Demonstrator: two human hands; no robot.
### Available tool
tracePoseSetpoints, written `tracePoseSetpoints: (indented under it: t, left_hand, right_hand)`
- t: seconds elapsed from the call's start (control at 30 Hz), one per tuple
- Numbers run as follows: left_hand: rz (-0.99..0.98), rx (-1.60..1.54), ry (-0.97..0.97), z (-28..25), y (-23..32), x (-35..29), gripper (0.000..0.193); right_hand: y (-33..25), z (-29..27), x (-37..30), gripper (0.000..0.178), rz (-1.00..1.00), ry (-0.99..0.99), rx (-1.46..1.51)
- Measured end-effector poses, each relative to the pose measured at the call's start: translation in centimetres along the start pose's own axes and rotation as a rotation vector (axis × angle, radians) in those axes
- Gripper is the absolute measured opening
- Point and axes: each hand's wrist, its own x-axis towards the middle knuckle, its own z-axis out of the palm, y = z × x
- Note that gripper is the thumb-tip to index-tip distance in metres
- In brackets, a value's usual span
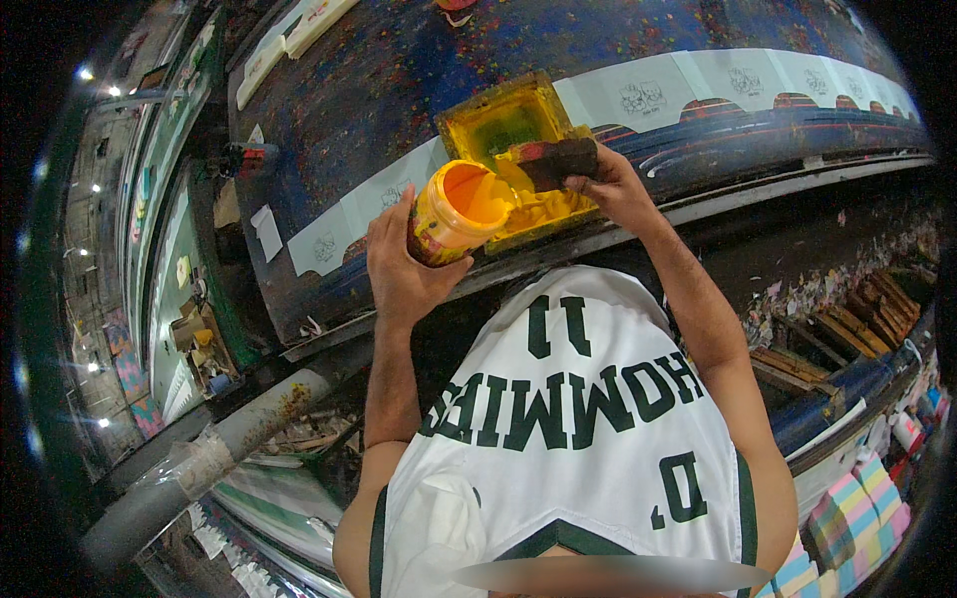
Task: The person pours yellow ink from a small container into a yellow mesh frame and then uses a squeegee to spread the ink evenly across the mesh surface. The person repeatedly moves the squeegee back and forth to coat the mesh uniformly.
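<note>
L hand (407,269): closed round side of yellow tub, thumb nr base.
R hand (616,189): gripping R end of dark flat block, fingers wrapped over the edge.
Yellow tub (436,231): held tilted, mouth facing up & R, at L side of the frame; printed outer wall.
Ink in tub (486,197): thick, orange-yellow, up to the R lip.
Dark flat block (560,165): over the frame, R of tub; yellow smears on its L end. Contact w/ tub or ink: can't tell.
Frame (486,98): rectangular, yellow-stained, on tabletop (369,120), ahead of person.
Ink in frame (548,207): thick yellow heap, near side, below block.
Pale sheets (638,96): row along tabletop, both sides of frame; small line drawings on several.
Tabletop: dark blue, lots of colored specks.
Red container (456,6): far edge of view, partly cut off.
Pipe (274,407): lower L, grey, clear wrap partway.
Colored stacks (862,513): lower R, pastel blocks.
Person: white sleeveless top (588,399), dk green trim.
</note>
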Motion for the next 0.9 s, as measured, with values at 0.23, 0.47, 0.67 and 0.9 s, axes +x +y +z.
tracePoseSetpoints:
  t: [0.23, 0.47, 0.67, 0.9]
  left_hand:
    - [-0.019, 0.024, 0.061, -0.1, 0.7, 0.5, 0.116]
    - [-0.183, -0.075, 0.166, 1.6, -1.8, 0.7, 0.116]
    - [-0.234, -0.568, 0.219, 2.2, -4.4, 1.4, 0.109]
    - [-0.324, -1.030, 0.180, 2.1, -7.9, 1.6, 0.096]
  right_hand:
    - [-1.0, 0.6, -0.1, 0.044, 0.021, -0.035, -0.018]
    - [-0.9, 2.8, -0.9, 0.041, 0.040, -0.083, 0.040]
    - [-2.2, 3.3, -1.5, 0.038, 0.098, -0.007, -0.233]
    - [-5.1, 4.6, -1.2, 0.043, 0.090, 0.050, -0.675]
